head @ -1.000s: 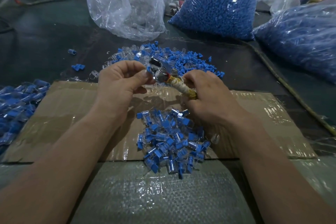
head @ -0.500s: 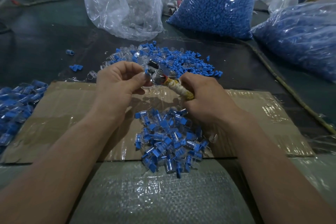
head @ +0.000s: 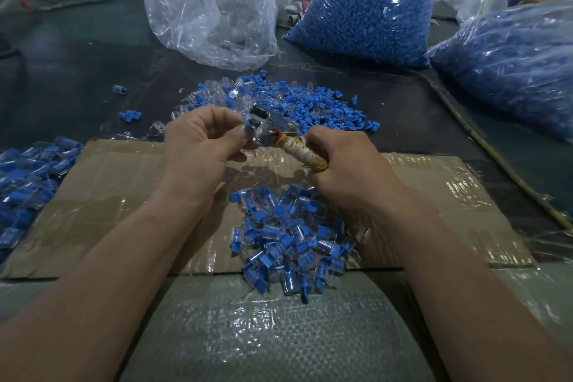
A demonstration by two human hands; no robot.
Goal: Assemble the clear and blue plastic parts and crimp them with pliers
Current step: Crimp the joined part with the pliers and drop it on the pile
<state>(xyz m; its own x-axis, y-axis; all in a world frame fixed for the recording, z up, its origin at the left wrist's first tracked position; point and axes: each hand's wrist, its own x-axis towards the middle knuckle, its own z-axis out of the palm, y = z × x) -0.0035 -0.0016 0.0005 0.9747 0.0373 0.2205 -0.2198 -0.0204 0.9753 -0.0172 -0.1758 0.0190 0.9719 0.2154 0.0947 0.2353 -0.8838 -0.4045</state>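
My left hand (head: pixel 201 139) pinches a small clear and blue plastic part (head: pixel 248 128) between thumb and fingers. The metal jaws of the pliers (head: pixel 266 127) sit against that part. My right hand (head: pixel 344 164) grips the pliers' handles, which are wrapped in yellow and white tape. Below my hands a pile of joined clear and blue parts (head: pixel 288 239) lies on the cardboard sheet (head: pixel 102 201). Behind my hands loose blue and clear parts (head: pixel 310 105) are spread over the dark table.
A crumpled clear bag (head: pixel 214 6) stands at the back, with a full bag of blue parts (head: pixel 369 0) beside it. Another blue bag (head: pixel 511 65) lies at the right. More parts in plastic (head: pixel 24 177) lie at the left edge. A woven sack (head: pixel 263 335) covers the near side.
Both hands have stayed together at the same spot, with the pliers' jaws on the part; the hold looks the same.
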